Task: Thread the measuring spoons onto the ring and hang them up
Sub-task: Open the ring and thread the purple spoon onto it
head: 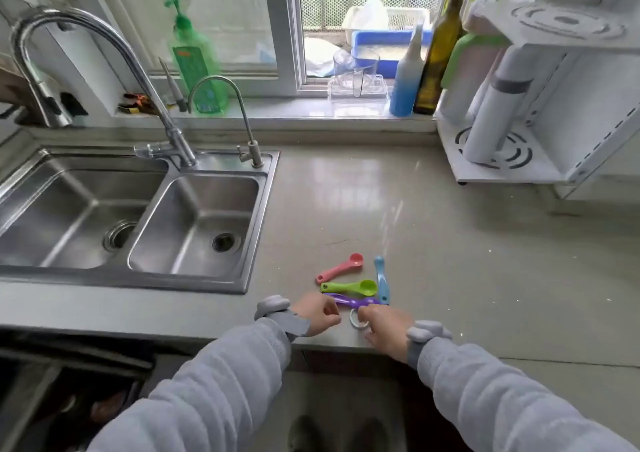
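Your left hand [317, 313] has its fingers curled together in a pinch at the handle end of the purple spoon [349, 302]; whether it truly grips the handle or only touches it you cannot tell. Your right hand [386, 327] is closed on the white ring [355, 321], which shows just left of its fingers, between your 2 hands at the bench's near edge.

The other 3 spoons lie on the bench [433, 243] just beyond your hands: the pink spoon [341, 268] farthest out, the green spoon [349, 287] between it and the purple one, and the blue spoon [381, 280] just beyond your right hand, lying at a right angle to the rest.

These look like light, stiff plastic: they likely will not bend or break, but they will skid on a smooth top at a nudge. Take each by the narrow handle end, where the hole probably sits, and leave the bowl free. The ring looks thin and springy, and is easy to drop.

The bench is glossy, pale grey and bare around the spoons. Far left of your left hand is the steel double sink [138, 216] with 2 taps. Ahead is the window sill [277, 108] with bottles, and far beyond your right hand a white rack [519, 139]. No hook shows.
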A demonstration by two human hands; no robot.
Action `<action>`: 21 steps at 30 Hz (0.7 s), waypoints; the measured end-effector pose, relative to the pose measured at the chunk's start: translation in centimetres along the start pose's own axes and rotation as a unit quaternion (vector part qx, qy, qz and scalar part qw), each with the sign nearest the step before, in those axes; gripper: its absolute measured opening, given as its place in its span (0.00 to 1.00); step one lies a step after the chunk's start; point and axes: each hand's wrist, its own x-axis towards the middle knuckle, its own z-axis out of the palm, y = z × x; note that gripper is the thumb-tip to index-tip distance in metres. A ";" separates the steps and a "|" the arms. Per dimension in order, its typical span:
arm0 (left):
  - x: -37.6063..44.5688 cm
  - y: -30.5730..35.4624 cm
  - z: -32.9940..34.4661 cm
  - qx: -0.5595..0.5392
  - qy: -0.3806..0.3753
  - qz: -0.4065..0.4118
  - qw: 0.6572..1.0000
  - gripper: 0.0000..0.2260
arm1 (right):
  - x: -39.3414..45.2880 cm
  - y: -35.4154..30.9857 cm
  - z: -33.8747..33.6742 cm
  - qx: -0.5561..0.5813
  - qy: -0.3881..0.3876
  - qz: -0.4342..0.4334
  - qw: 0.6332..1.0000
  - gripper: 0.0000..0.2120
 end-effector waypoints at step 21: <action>-1.2 -0.3 -1.3 -0.476 0.068 -0.047 0.875 0.09 | -0.8 -1.2 -4.1 0.161 0.226 -0.090 0.957 0.06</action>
